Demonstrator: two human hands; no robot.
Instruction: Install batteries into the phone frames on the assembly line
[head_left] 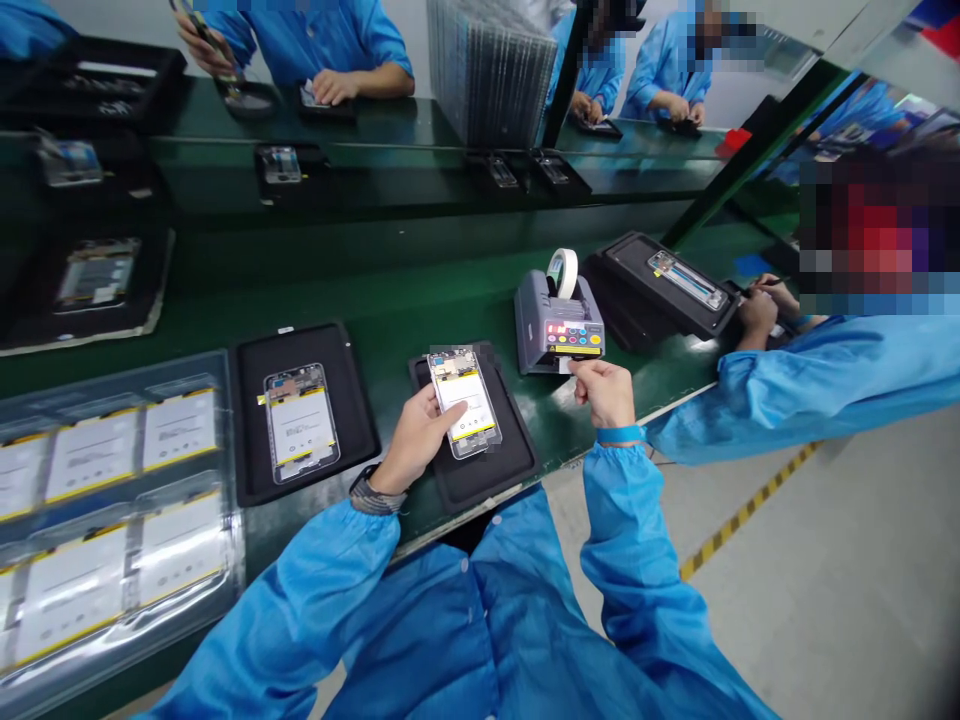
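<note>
A phone chassis [463, 402] with a white, yellow-edged panel rests in the left hand [421, 438], its fingers curled around the edge, just above a black foam mat [487, 482]. The right hand [604, 393] has its fingers pinched narrow on a pale strip [564, 366] (too small to identify) at an electric tape dispenser [559, 322] on the green desk [420, 305], and a second chassis [301, 422] lies nearby, on another mat [352, 400].

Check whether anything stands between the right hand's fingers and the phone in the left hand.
Nothing visible does. The fingers of the right hand, beside the tape dispenser, have only a gap above the black mat between them and the phone, which the left hand holds.
</note>
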